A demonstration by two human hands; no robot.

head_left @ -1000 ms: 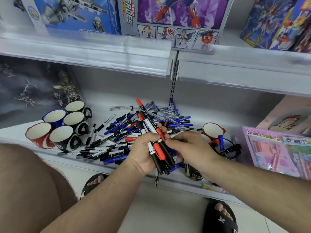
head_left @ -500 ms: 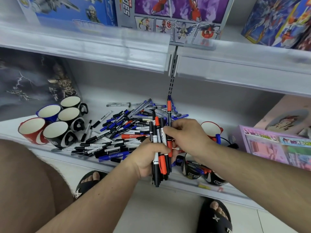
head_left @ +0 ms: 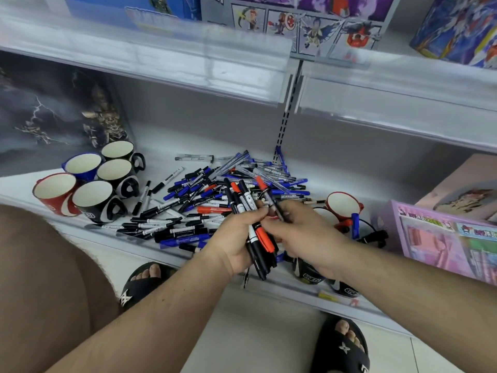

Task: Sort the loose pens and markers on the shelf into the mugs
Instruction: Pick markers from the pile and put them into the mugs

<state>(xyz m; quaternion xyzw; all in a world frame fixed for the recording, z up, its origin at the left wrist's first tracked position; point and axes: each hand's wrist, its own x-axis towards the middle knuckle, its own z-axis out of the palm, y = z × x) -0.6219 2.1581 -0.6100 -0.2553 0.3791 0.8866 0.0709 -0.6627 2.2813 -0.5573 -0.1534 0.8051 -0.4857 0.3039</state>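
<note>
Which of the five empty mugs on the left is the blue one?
The blue mug, in the back row at the cluster's left, just behind the red mug. It is the only blue one; the other three mugs are black.

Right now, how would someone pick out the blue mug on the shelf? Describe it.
Look at the lower shelf, far left, where five empty mugs cluster in front of a dark poster. The blue mug sits in the back row, left of a black mug and behind the red mug. It is the only blue one in the cluster.
</note>
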